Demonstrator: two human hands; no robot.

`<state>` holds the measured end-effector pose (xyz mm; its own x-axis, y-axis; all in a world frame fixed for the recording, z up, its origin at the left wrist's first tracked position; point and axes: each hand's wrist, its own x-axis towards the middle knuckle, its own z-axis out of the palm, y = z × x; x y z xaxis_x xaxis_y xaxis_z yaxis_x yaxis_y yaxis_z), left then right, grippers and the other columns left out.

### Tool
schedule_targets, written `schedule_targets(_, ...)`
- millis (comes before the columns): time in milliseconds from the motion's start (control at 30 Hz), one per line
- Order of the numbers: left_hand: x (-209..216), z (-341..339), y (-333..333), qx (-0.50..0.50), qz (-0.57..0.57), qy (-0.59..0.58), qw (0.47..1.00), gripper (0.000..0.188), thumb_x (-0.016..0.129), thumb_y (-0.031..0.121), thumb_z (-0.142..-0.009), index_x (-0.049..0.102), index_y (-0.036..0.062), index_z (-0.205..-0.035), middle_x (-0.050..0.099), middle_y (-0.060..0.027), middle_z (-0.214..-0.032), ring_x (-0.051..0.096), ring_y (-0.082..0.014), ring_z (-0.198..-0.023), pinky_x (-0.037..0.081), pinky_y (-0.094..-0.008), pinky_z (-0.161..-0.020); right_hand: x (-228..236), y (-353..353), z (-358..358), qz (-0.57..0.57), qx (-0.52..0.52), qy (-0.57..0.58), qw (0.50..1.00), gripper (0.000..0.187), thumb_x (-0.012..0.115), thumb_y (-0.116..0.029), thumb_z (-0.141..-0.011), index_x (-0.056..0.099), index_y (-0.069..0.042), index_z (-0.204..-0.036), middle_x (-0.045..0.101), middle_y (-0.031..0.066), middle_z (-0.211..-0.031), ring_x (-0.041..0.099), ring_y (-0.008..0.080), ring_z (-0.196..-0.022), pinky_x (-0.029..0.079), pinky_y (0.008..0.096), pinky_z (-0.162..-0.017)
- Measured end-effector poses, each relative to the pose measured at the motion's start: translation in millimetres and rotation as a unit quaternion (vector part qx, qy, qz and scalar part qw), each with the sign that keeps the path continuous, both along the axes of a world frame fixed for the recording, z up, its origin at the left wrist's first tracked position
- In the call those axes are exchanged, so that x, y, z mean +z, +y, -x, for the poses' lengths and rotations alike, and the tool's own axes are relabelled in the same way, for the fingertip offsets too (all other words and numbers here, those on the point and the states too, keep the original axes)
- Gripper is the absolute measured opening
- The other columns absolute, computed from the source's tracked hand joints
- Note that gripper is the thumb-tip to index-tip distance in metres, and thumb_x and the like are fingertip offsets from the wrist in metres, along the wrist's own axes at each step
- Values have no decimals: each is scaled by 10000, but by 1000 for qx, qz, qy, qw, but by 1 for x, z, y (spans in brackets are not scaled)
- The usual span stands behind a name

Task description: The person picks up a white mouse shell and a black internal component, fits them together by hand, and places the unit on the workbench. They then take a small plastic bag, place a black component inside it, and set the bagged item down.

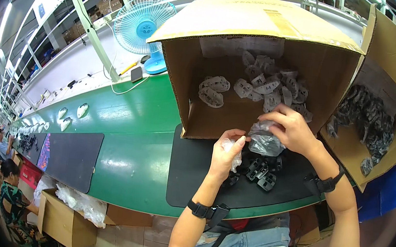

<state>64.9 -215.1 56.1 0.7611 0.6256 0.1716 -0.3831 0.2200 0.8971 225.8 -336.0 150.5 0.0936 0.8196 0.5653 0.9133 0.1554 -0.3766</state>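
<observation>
My right hand [292, 129] is closed with its fingertips on a clear plastic bag [266, 143], held over the black mat just in front of the open carton. Close beside it, my left hand [226, 156] is closed round a whitish translucent piece [234, 154], its thumb near the bag's edge. I cannot tell exactly what that piece is. Beneath both hands, several black plastic parts [260, 173] lie in a pile on the black mat [191, 181]. Inside the carton, several clear plastic parts [261, 84] are heaped, a few apart at the left.
The cardboard carton [174, 72] lies on its side on the green bench [131, 150]. At right, another carton [394, 160] contains bagged dark parts [367, 118]. A blue fan [145, 28] stands at the back left. Another person [13, 200] is at the far left.
</observation>
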Motion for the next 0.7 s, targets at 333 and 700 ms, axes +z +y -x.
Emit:
schedule_targets(333, -2, 4, 6, 73, -37, -7, 997, 407, 676, 234, -848, 519, -6, -1138, 619, -123, -1036, 506, -74, -704, 414, -197, -617, 25, -1, -5, 45, 14, 148, 988, 234, 615, 63, -713, 662, -9, -931, 687, 123, -880, 670, 232, -812, 522, 311, -739)
schedule_targets(700, -3, 8, -6, -71, -102, -42, 991, 308, 683, 193, -804, 589, -17, -1010, 593, -68, -926, 547, -117, -791, 458, -244, -726, -12, -19, 46, 25, 147, 359, 921, 145, 588, -87, -866, 626, 8, -968, 676, 115, -907, 643, 153, -852, 498, 294, -795)
